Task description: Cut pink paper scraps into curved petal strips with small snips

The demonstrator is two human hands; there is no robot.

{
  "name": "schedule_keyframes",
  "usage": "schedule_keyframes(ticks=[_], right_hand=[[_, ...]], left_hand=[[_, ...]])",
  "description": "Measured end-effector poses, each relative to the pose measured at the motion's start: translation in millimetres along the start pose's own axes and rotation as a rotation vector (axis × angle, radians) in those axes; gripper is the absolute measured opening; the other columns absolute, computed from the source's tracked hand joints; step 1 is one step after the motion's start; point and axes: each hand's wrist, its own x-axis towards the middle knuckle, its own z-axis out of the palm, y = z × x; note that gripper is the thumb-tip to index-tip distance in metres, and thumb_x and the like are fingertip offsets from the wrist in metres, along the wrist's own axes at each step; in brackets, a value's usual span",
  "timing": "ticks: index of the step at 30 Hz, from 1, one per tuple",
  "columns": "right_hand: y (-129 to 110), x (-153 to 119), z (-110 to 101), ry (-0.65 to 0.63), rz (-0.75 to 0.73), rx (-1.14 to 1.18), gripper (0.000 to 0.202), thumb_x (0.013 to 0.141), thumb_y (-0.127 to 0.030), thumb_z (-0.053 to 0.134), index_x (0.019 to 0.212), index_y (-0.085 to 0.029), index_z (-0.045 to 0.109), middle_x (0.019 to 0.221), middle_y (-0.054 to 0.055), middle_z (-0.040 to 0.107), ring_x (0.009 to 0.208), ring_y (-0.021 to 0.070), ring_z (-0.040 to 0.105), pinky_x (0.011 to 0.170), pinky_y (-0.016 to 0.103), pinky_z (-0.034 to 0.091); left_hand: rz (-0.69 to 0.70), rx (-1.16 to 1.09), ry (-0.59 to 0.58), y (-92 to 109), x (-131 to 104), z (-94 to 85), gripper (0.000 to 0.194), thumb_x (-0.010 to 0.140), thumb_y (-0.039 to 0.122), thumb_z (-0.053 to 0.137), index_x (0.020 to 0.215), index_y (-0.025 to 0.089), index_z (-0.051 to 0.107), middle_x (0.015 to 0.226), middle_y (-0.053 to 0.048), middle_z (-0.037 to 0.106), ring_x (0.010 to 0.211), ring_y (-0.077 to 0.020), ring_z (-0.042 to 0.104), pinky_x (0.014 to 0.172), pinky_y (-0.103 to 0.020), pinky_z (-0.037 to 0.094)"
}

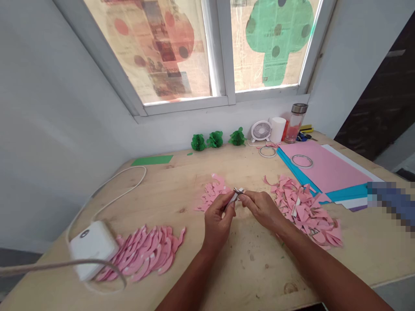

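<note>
Forearms (pixel 311 248) slanting inward, left hand (pixel 218 216) and right hand (pixel 263 207) close together, fingers (pixel 230 210) pinching a whitish piece (pixel 234 197)

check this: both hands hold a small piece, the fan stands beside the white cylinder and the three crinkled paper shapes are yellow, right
Not quite: the head view shows the three crinkled paper shapes are green, not yellow. The left hand and right hand do hold a small piece, and the fan stands beside the white cylinder.
</note>
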Motion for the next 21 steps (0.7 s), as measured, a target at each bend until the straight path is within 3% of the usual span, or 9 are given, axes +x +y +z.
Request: schedule_keyframes(ticks=[21], right_hand=[[3.0, 0.2, 2.7, 0.005, 0.045, -0.020, 0.044, 0.087, -0.051, 0.033, 0.073, -0.016, 0.058, 0.061, -0.001, 0.055, 0.056, 0.0112, 0.048, 0.053, 0.021, 0.030]], left_hand=[[0.007, -0.016, 0.021, -0.2, 0.6, 0.9, 0.027, 0.077, 0.024, 0.058, 0.103, 0.020, 0.064, 0.082, -0.003, 0.061, 0.054, -0.0069, 0.051, 0.054, -0.021, 0.045]])
